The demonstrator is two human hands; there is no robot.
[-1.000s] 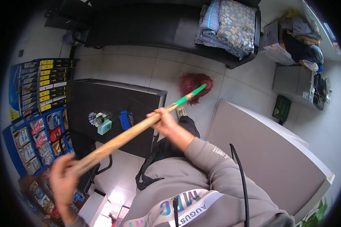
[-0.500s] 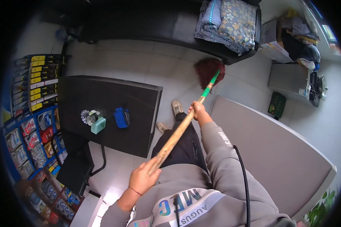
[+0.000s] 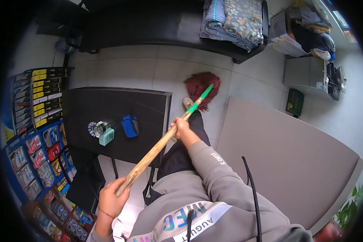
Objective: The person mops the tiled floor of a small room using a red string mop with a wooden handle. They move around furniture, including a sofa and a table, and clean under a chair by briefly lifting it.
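Observation:
A broom with a pale wooden handle slants across the middle of the view, held in both hands. Its dark red bristle head (image 3: 201,84) rests on the tiled floor (image 3: 145,68), joined to the handle (image 3: 149,157) by a green section. My left hand (image 3: 112,199) is wrapped round the handle's near end, left of my body. Farther along, close below the green section, my right hand (image 3: 182,130) grips the handle. One of my shoes (image 3: 187,103) shows right by the bristles; the other is mostly hidden behind the handle and hand.
A black table (image 3: 109,101) at left bears a blue pouch (image 3: 130,126), a mint-green box (image 3: 106,137) and a glass dish. Beyond is a black bench (image 3: 149,32) with folded bedding and a flowered pillow (image 3: 244,18). A grey panel (image 3: 286,157) stands right; product racks (image 3: 40,145) line the left.
The bristle head has moved left and nearer, away from the bench's leg. Both hands have shifted left with the handle, and my left hand is lower.

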